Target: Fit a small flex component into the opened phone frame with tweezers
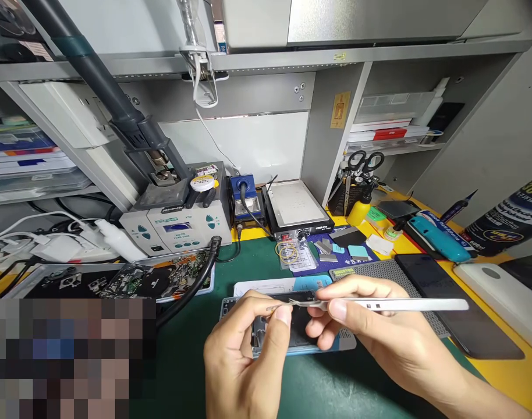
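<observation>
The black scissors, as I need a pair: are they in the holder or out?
In: the scissors stand in the black mesh holder, handle loops up above its rim.

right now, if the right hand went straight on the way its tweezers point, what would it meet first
Likely the left hand, or the small piece it pinches; the tweezers in the right hand point there, though depth is unclear.

- My left hand (251, 355) points upward, thumb pinched against forefinger.
- My right hand (390, 334), close beside it, curls in a grip.
- My right forearm (471, 389) slants, bare.
</observation>
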{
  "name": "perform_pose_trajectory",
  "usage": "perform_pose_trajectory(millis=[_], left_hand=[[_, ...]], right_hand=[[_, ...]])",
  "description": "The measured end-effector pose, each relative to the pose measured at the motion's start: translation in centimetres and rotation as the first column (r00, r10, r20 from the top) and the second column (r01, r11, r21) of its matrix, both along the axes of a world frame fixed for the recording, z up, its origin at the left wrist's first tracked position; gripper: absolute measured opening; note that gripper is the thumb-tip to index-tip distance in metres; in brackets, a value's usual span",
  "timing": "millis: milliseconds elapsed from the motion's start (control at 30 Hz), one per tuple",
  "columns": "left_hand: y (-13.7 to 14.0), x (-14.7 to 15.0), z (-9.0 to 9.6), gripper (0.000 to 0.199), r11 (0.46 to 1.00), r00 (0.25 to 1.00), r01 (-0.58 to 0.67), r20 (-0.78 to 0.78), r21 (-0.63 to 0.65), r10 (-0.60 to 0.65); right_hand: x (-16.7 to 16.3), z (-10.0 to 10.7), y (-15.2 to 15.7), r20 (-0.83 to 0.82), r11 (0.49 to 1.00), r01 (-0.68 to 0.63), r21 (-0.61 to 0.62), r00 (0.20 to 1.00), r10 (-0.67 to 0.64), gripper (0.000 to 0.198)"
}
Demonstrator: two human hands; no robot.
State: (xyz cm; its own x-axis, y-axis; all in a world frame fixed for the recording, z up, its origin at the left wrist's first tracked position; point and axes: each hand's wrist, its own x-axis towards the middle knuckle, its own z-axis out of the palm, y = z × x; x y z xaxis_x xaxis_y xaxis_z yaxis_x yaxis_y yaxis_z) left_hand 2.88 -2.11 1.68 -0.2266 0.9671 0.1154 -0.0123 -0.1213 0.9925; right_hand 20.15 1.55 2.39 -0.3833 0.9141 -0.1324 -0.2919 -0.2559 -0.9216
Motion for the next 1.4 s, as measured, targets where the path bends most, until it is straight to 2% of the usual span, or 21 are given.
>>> perform_pose_trajectory(millis=[133, 367, 467, 600, 867, 1000, 1100, 1167, 1333, 1400], left_hand=[[0.1, 0.0, -0.1, 0.022, 1.000, 1.000, 0.005, 0.006, 0.014, -0.005], [0.1, -0.1, -0.2, 0.023, 1.000, 1.000, 0.013, 0.002, 0.005, -0.013], [0.3, -0.6, -0.6, 0.025, 0.998, 0.998, 0.057, 0.007, -0.017, -0.057], [0.5, -1.2, -1.1, 0.027, 0.992, 0.989, 0.122, 0.085, -0.028, -0.120], [0.5, -1.2, -1.4, 0.025, 0.982, 0.957, 0.155, 0.262, -0.106, -0.123], [0.6, -1.1, -1.5, 0.023, 0.977, 0.931, 0.164, 0.348, -0.136, -0.108], [0.6, -0.9, -1.5, 0.022, 0.981, 0.935, 0.142, 0.344, -0.131, -0.089], [0.6, -1.0, -1.5, 0.021, 0.986, 0.941, 0.117, 0.331, -0.116, -0.073], [0.8, -1.8, -1.2, 0.017, 0.999, 0.937, 0.035, 0.348, -0.040, -0.019], [1.0, -2.3, -1.1, 0.019, 1.000, 0.940, 0.017, 0.341, -0.024, -0.007]], right_hand=[[0.1, -0.1, 0.1, 0.026, 1.000, -0.009, 0.007, 1.000, 0.009, 0.017], [0.1, -0.5, 0.3, -0.023, 1.000, -0.010, -0.001, 1.000, 0.010, 0.015], [0.1, -0.5, 0.4, -0.029, 1.000, -0.014, 0.010, 0.999, 0.014, 0.016], [0.1, -0.4, 0.2, 0.003, 0.998, -0.025, 0.050, 1.000, 0.024, 0.013], [0.0, -0.3, -0.3, 0.090, 0.988, -0.014, 0.154, 0.996, 0.000, 0.009], [0.0, -0.1, -0.7, 0.141, 0.965, 0.020, 0.262, 0.988, -0.058, 0.008], [0.0, -0.2, -0.9, 0.176, 0.942, 0.042, 0.333, 0.979, -0.106, 0.011], [0.0, -0.4, -0.8, 0.152, 0.944, 0.063, 0.325, 0.981, -0.118, 0.011], [0.5, -0.7, 0.6, 0.033, 0.967, 0.169, 0.192, 0.983, -0.179, 0.009], [0.8, -0.7, 1.4, 0.041, 0.970, 0.180, 0.166, 0.981, -0.189, 0.018]])
